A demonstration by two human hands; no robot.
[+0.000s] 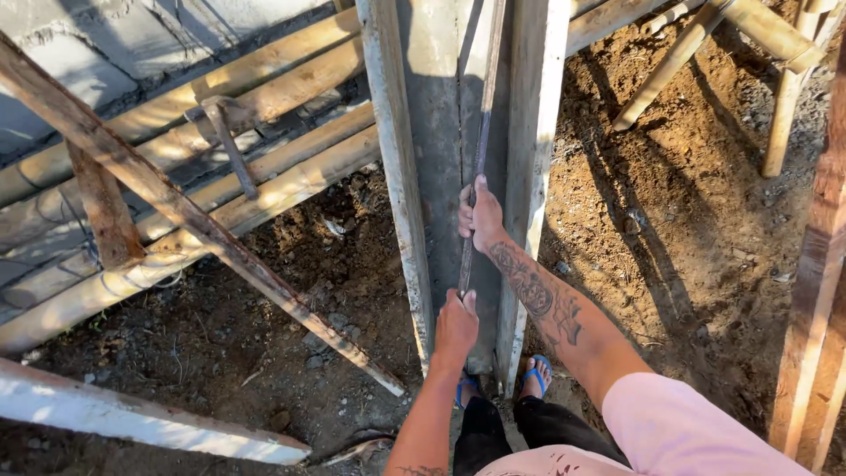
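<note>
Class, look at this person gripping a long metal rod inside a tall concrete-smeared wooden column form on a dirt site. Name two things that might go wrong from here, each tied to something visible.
1. Both hands are bare: the left hand and right hand grip the thin dark steel rod, so rough metal could scrape or blister the palms.
2. The feet wear open blue flip-flops right at the base of the grey wooden column form; a slipping rod end or loose board could hurt the toes.

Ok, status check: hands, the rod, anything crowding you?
Left hand and right hand both gripping the steel rod, right above left. Rod upright inside the concrete column form. Diagonal wooden brace close on the left, apart.
</note>
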